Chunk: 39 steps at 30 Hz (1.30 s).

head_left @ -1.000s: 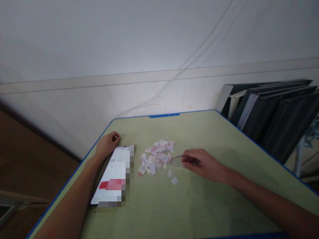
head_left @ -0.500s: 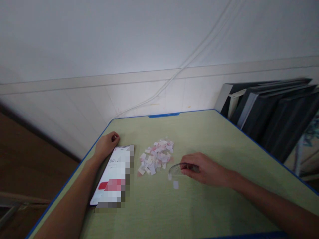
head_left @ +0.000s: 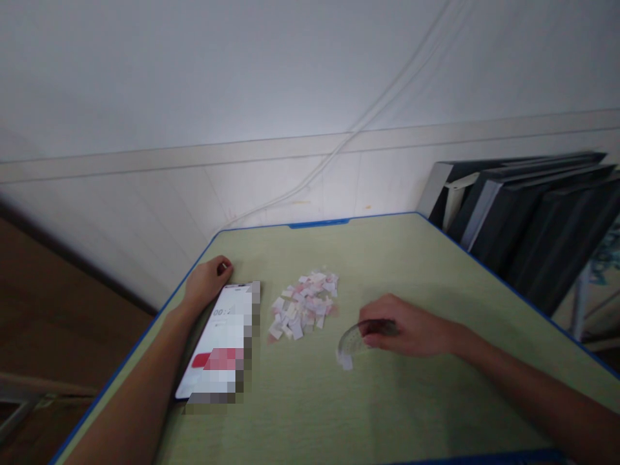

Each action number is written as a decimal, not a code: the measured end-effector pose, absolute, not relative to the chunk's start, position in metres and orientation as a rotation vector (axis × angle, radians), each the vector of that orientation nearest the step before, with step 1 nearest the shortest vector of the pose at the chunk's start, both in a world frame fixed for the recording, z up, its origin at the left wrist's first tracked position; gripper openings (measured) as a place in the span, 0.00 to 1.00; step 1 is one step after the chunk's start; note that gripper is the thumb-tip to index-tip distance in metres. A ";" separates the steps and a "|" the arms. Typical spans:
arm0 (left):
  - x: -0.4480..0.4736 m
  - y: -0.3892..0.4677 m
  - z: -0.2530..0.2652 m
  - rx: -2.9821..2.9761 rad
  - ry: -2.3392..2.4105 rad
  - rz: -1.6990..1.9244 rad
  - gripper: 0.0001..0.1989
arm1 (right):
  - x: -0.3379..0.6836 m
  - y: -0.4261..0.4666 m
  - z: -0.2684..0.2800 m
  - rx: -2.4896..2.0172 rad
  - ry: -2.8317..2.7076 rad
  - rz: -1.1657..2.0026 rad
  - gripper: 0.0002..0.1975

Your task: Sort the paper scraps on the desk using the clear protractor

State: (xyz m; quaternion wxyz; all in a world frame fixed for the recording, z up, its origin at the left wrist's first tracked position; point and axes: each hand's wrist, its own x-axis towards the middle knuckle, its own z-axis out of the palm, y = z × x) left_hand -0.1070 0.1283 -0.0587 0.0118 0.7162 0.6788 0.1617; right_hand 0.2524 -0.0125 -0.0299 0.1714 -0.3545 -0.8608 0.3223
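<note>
My right hand pinches a clear plastic protractor by its right part, with the curved edge facing left. At the protractor's lower left edge lie small paper scraps; whether they stick to it I cannot tell. Left of that hand a loose pile of white and pinkish paper pieces spreads over the tabletop. My left hand rests on the table's left side, fingers curled in with nothing seen in them, just beyond the top end of a phone.
The light green table has a blue rim. Several dark folders or boards lean beyond its right edge. Behind stands a wall with a white cable along it. Part of the phone is pixelated.
My right hand has moved slightly right with the protractor, whose curved edge has come down to the loose scrap. The left hand and the pile stay as they were.
</note>
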 end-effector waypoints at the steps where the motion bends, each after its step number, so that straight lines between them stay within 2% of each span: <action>1: -0.107 0.128 -0.058 2.232 2.117 0.502 0.15 | 0.255 -0.012 -0.028 -0.988 -2.463 0.924 0.09; 7: -0.105 0.127 -0.057 2.243 2.130 0.486 0.14 | 0.266 -0.011 -0.019 -0.996 -2.399 0.822 0.09; 14: -0.105 0.128 -0.057 2.244 2.119 0.482 0.15 | 0.262 -0.015 -0.018 -0.986 -2.507 0.930 0.09; 21: -0.105 0.127 -0.057 2.243 2.128 0.480 0.15 | 0.261 -0.011 -0.023 -1.198 -2.462 0.624 0.11; 28: -0.104 0.126 -0.055 2.239 2.124 0.469 0.14 | 0.259 -0.014 -0.024 -1.153 -2.528 0.574 0.11; 31: -0.104 0.127 -0.056 2.243 2.135 0.467 0.13 | 0.259 -0.014 -0.023 -1.118 -2.536 0.641 0.11; 35: -0.104 0.127 -0.057 2.260 2.134 0.478 0.13 | 0.259 -0.013 -0.025 -1.111 -2.531 0.578 0.12; 39: -0.104 0.127 -0.056 2.239 2.133 0.481 0.14 | 0.257 -0.014 -0.026 -1.076 -2.526 0.683 0.12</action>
